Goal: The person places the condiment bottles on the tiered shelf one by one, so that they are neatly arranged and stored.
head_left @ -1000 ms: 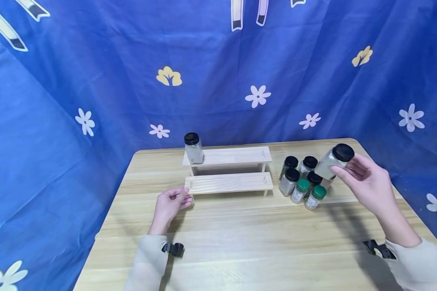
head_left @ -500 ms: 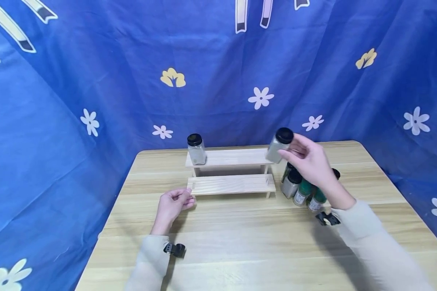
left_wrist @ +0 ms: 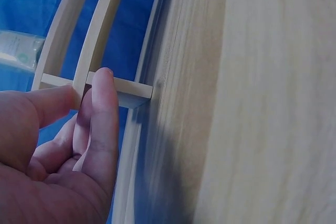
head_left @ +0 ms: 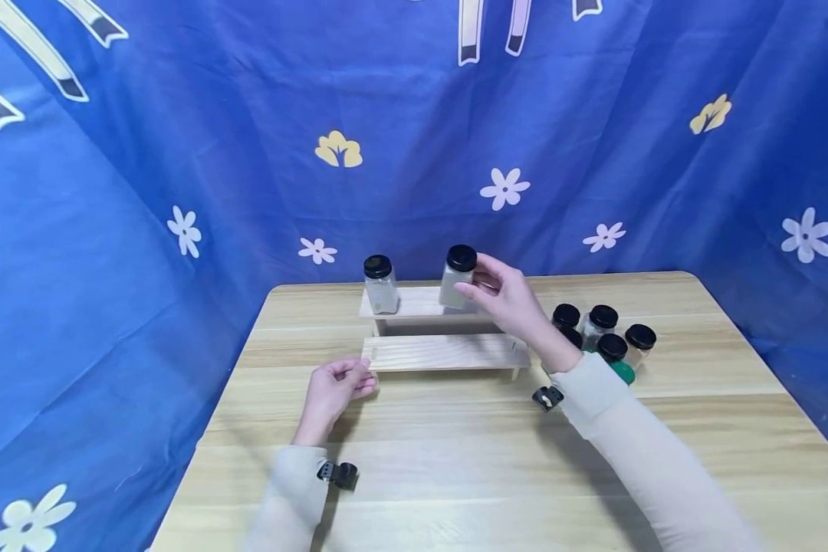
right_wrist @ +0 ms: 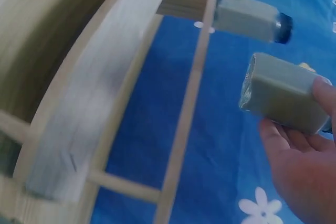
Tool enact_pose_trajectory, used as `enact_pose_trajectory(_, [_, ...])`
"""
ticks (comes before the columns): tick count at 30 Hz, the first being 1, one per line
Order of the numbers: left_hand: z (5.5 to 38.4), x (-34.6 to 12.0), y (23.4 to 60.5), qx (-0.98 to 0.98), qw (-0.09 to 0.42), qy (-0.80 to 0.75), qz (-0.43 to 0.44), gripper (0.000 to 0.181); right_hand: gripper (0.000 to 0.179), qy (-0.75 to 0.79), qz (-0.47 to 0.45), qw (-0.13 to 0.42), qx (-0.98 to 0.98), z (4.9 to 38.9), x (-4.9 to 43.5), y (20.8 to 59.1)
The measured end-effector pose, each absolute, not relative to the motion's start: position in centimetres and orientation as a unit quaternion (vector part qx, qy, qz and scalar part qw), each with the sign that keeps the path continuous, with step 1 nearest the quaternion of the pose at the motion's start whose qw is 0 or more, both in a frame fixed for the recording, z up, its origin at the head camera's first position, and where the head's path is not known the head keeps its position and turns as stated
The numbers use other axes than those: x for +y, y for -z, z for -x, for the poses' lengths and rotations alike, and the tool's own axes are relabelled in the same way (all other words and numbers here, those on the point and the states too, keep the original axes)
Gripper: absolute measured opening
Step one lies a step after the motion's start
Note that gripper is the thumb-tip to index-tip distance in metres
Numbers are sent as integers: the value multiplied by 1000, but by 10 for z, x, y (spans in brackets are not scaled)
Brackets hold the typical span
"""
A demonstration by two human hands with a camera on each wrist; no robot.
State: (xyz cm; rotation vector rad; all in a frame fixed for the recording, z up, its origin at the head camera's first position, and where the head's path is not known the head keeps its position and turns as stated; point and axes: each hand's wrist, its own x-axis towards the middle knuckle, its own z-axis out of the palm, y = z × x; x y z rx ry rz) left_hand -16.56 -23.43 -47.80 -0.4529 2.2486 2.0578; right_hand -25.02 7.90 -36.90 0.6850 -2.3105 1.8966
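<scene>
We see the left hand (head_left: 336,392) pinching the left end of the lower shelf (head_left: 441,353) of the rack (head_left: 455,343); the right hand (head_left: 512,300) grips a jar (head_left: 453,287) just above the rack's top shelf (head_left: 417,301); a second jar (head_left: 382,288) stands at that shelf's left end; more jars (head_left: 612,347) stand right of the rack.

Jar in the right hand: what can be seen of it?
The jar is a squarish, see-through container, glass or plastic, with a round black cap and what look like pale contents. It is nearly upright, cap up, gripped by the right hand. It hangs over the upper shelf, its base not touching it.
</scene>
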Motion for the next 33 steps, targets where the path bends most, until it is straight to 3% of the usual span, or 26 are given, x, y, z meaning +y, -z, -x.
enact_pose_trajectory(16, [163, -233, 479, 727, 28, -669, 152, 32, 51, -603, -236, -5, -762, 274, 27, 386])
enact_pose_trajectory(33, [163, -231, 480, 723, 21, -673, 151, 32, 54, -582, -245, -4, -775, 276, 15, 391])
